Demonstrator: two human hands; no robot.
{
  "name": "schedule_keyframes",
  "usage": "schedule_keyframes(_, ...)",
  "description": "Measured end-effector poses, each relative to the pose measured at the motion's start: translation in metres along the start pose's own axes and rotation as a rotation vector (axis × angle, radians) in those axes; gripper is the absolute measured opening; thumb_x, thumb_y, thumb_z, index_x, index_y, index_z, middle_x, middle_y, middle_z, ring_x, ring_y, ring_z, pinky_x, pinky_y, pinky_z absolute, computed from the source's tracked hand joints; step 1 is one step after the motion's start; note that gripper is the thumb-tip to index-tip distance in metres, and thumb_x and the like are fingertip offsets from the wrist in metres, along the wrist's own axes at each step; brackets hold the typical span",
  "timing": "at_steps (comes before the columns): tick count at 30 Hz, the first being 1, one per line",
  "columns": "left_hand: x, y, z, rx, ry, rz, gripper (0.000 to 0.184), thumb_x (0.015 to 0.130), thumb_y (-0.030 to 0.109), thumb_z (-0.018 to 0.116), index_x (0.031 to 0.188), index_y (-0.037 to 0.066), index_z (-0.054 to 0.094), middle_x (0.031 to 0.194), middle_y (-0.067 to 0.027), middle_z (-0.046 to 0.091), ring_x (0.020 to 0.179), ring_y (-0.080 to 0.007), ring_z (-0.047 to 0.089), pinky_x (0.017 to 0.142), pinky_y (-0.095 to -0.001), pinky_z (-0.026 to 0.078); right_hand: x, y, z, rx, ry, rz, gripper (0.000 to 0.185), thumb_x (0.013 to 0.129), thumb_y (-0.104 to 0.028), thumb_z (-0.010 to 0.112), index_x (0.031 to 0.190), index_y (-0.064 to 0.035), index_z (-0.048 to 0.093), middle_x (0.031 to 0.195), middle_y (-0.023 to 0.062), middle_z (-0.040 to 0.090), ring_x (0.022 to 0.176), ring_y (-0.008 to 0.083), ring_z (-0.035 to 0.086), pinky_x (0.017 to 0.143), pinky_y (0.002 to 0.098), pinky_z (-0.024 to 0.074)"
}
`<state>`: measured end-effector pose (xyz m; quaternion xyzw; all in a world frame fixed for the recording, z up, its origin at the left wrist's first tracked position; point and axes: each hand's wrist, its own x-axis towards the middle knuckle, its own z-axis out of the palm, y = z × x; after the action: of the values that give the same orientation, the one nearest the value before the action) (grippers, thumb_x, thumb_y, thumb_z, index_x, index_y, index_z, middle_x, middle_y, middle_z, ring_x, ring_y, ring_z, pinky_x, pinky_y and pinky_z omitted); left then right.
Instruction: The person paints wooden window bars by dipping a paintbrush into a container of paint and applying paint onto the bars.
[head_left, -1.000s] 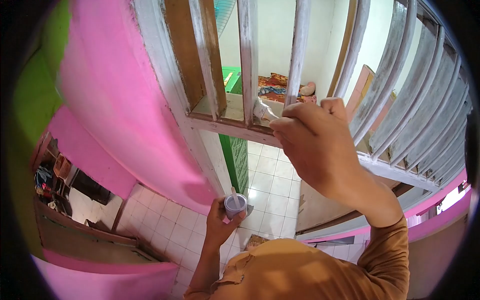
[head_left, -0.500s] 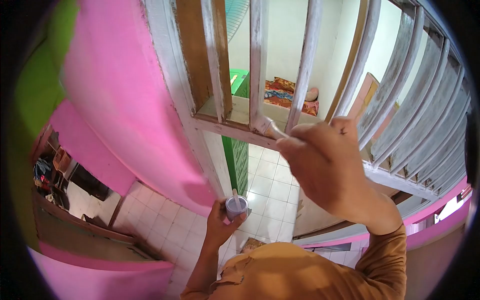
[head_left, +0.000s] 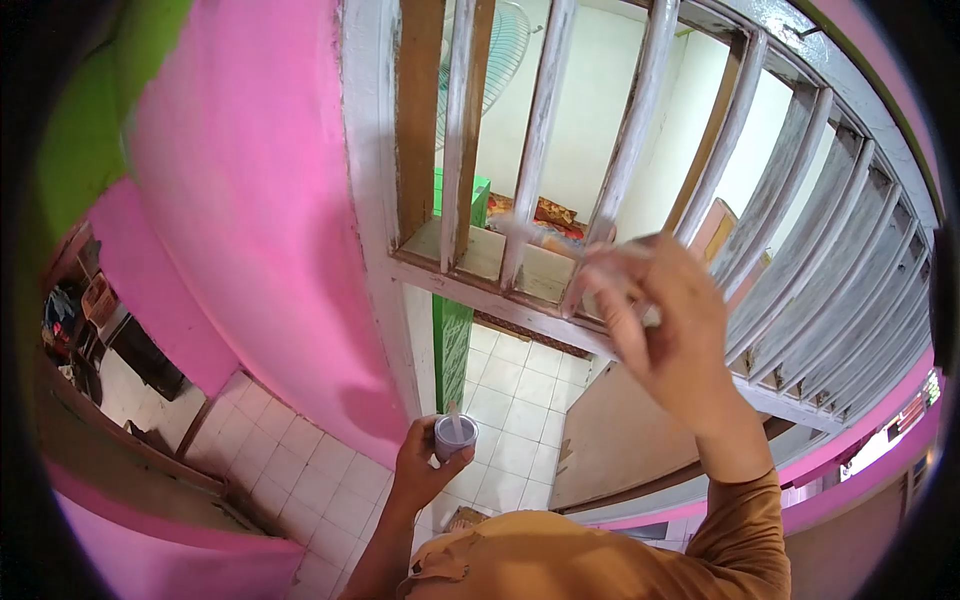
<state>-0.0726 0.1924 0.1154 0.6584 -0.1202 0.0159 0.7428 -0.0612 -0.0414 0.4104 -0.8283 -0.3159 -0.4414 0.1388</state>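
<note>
My left hand [head_left: 425, 465] is closed around a small cup of pale lilac paint [head_left: 456, 433], low in front of the pink wall; a thin stick stands in it. Higher up, my right hand [head_left: 665, 320] pinches the handle of a paintbrush [head_left: 540, 238], which is blurred by motion. The brush is close to a whitish vertical slat [head_left: 538, 150] of the wooden grille, above its bottom rail [head_left: 500, 300]. White paint covers the slats unevenly, with darker patches showing.
A pink wall [head_left: 250, 200] rises on the left. Behind the grille are a fan [head_left: 500, 55], a green cabinet [head_left: 453, 350] and patterned bedding [head_left: 545, 212]. White floor tiles [head_left: 510, 420] lie below. A brown panel [head_left: 610, 440] stands beneath the grille.
The view has shifted, showing more of the grille's top and the fan. My right hand has lifted the brush off the base of the slat; my left hand still holds the cup.
</note>
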Motion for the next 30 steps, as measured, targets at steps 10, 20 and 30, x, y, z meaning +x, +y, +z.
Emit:
schedule_keyframes(10, 0.001, -0.001, -0.002, 0.102, 0.031, 0.126, 0.063, 0.083, 0.009, 0.084, 0.131, -0.001, 0.045, 0.120, -0.0144, 0.061, 0.113, -0.0214, 0.063, 0.098, -0.0360, 0.052, -0.017, -0.016, 0.003, 0.126, 0.247, -0.034, 0.025, 0.081, 0.005, 0.076, 0.105, 0.0014, 0.068, 0.087, 0.0112, 0.067, 0.075, 0.0220, 0.064, 0.072, 0.0311, 0.0515)
schedule_keyframes(20, 0.003, 0.015, 0.000, 0.097, -0.014, 0.195, 0.073, 0.080, 0.003, 0.084, 0.139, 0.000, 0.040, 0.127, -0.0147, 0.057, 0.120, -0.0229, 0.060, 0.101, -0.0365, 0.050, -0.110, -0.024, 0.034, 0.755, -0.105, 0.598, 0.022, 0.083, 0.008, 0.075, 0.103, 0.0023, 0.066, 0.088, 0.0091, 0.069, 0.076, 0.0098, 0.064, 0.068, 0.0234, 0.0494)
schedule_keyframes(30, 0.008, 0.010, 0.006, 0.067, -0.115, 0.164, 0.074, 0.080, -0.004, 0.078, 0.141, 0.002, 0.037, 0.142, -0.0187, 0.051, 0.131, -0.0257, 0.052, 0.111, -0.0415, 0.043, -0.121, -0.021, 0.066, 0.738, -0.276, 0.632, 0.013, 0.088, 0.003, 0.073, 0.100, 0.0023, 0.067, 0.073, 0.0048, 0.067, 0.063, 0.0069, 0.063, 0.057, 0.0215, 0.0472)
